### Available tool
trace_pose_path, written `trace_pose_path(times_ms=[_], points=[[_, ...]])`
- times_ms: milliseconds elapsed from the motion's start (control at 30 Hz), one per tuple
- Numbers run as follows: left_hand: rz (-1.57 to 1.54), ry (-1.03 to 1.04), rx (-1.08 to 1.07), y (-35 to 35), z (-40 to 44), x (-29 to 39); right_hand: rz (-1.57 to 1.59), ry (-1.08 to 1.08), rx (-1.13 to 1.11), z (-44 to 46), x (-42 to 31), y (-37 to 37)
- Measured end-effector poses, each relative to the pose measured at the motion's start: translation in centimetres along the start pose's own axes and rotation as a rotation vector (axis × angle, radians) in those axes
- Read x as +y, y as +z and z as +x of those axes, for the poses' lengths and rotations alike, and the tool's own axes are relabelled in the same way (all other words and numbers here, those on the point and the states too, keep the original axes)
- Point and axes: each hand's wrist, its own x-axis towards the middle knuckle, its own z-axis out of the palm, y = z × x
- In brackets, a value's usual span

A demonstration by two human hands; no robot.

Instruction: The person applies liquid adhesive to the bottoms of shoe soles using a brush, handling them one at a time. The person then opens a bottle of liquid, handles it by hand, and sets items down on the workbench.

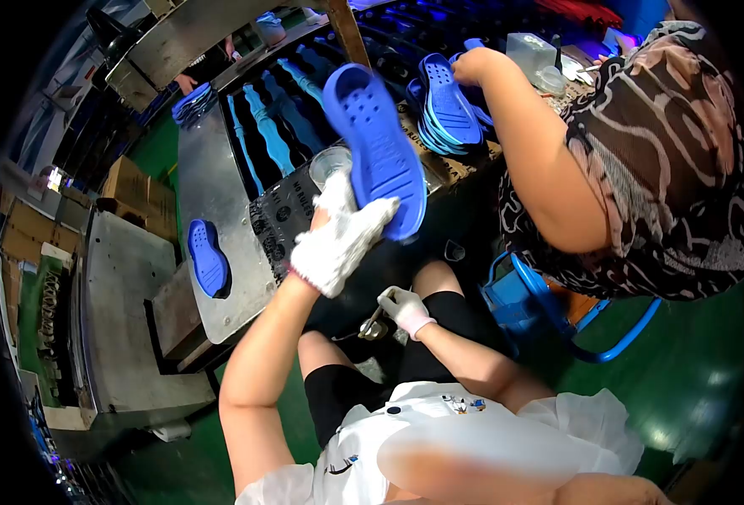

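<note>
A blue shoe sole (380, 156) is held up near the middle of the view, its perforated end toward the top. My left hand (342, 236), in a white knitted glove, grips its lower edge. My right hand (406, 311), in a thin white glove, is low over my lap. Its fingers are closed round the handle of a brush-like tool (373, 326), whose lower end is at a small metal container. A clear cup (330, 165) stands behind my left hand, partly hidden by it. Another blue sole (208, 257) lies on the metal table at the left.
A co-worker (641, 160) sits at the right, one hand at a stack of blue soles (450, 105). Blue straps (267, 126) lie on the black surface ahead. A blue stool (528, 290), cardboard boxes (140, 198) and a metal bench (128, 311) are around. Another person's hand (187, 83) shows at upper left.
</note>
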Motion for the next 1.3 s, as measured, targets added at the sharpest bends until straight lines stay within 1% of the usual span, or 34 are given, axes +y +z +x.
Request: trace_pose_path(times_ms=[67, 100, 167, 200, 233, 300, 333, 367, 433, 467, 500, 533, 567, 633, 667, 700, 767, 800, 833, 900, 967, 1000, 1033, 1067, 1100, 1167, 1233, 1300], points=[[0.037, -0.003, -0.034, 1.0, 2.1, 1.5, 0.094, -0.073, 0.03, 0.3, 0.7, 0.1], [0.119, 0.003, -0.063, 1.3, 3.2, 2.8, 0.09, -0.076, 0.02, 0.4, 1.0, 0.3], [0.276, 0.184, -0.006, 2.1, 6.7, 1.5, 0.035, -0.086, 0.063, 0.7, 1.5, 0.5], [0.257, 0.179, -0.025, 2.5, 9.1, 0.3, 0.006, -0.148, 0.068, 0.4, 1.1, 0.3], [0.303, 0.147, -0.008, 3.3, 10.7, 0.2, -0.033, -0.119, 0.03, 0.2, 0.5, -0.1], [0.394, 0.081, 0.023, 4.9, 13.8, -0.1, -0.042, -0.097, 0.036, 0.8, 1.3, 0.2], [0.435, 0.071, 0.01, 5.8, 14.8, 0.6, -0.027, -0.047, -0.019, 0.2, -0.4, -0.7], [0.476, 0.059, -0.004, 6.6, 15.7, 1.4, 0.024, -0.056, -0.03, 0.6, 0.3, -0.5], [0.572, 0.102, -0.041, 8.4, 18.3, 1.1, -0.055, -0.032, 0.003, 1.4, 1.7, 0.2], [0.557, 0.104, -0.066, 9.5, 19.6, 0.9, -0.005, -0.033, 0.001, 1.4, 1.8, 0.1], [0.517, 0.086, 0.013, 10.7, 20.2, 0.2, 0.048, -0.031, 0.001, 1.3, 1.8, 0.1], [0.479, 0.131, 0.025, 11.1, 20.6, 0.2, 0.106, -0.062, 0.006, 0.9, 1.2, -0.4], [0.439, 0.135, 0.061, 11.2, 20.3, -0.2, 0.129, -0.047, -0.01, 1.3, 1.7, -0.1], [0.359, 0.147, 0.132, 11.3, 19.4, -0.4, 0.057, 0.008, 0.006, 1.1, 1.1, -0.2], [0.447, 0.438, 0.235, 10.3, 18.2, -0.9, -0.067, -0.056, 0.047, 1.3, 1.2, 0.0], [0.535, 0.734, 0.338, 8.9, 17.0, -1.4, 0.015, -0.076, 0.049, 1.2, 1.4, 0.0], [0.53, 0.895, 0.364, 4.5, 11.6, -0.8, 0.159, -0.038, 0.04, 1.4, 1.9, 0.7], [0.58, 0.872, 0.355, 1.7, 8.7, -0.9, 0.152, -0.065, 0.036, 1.2, 1.5, 0.4], [0.631, 0.844, 0.347, -1.4, 6.2, -1.1, -0.026, -0.083, 0.065, 1.3, 1.0, 0.3], [0.923, 0.911, 0.579, -8.7, 3.1, -3.6, -0.021, -0.038, 0.007, 2.0, 2.7, 0.7], [1.257, 0.505, 0.866, -15.8, -1.3, -5.4, 0.006, -0.046, 0.011, 2.0, 3.0, 0.6], [1.312, 0.232, 1.003, -19.1, -3.3, -7.2, 0.006, -0.061, -0.014, 2.1, 3.1, 0.7], [1.341, -0.047, 1.137, -22.0, -5.3, -9.1, 0.024, -0.031, -0.006, 2.1, 3.2, 0.6], [1.32, -0.425, 1.015, -24.1, -7.1, -10.3, 0.038, -0.003, 0.004, 2.2, 3.3, 0.4], [1.258, -0.789, 0.877, -25.7, -8.7, -11.2, 0.034, -0.145, 0.041, 2.8, 4.4, 0.9], [1.078, -0.967, 0.673, -26.4, -11.7, -13.3, 0.156, -0.056, 0.005, 1.7, 2.4, 0.6], [0.727, -0.932, 0.826, -25.1, -13.4, -14.8, 0.072, -0.035, -0.001, 1.9, 2.7, 0.6], [0.671, -0.746, 0.827, -24.5, -14.6, -14.7, 0.063, 0.001, -0.038, 1.0, 1.1, 0.1]])
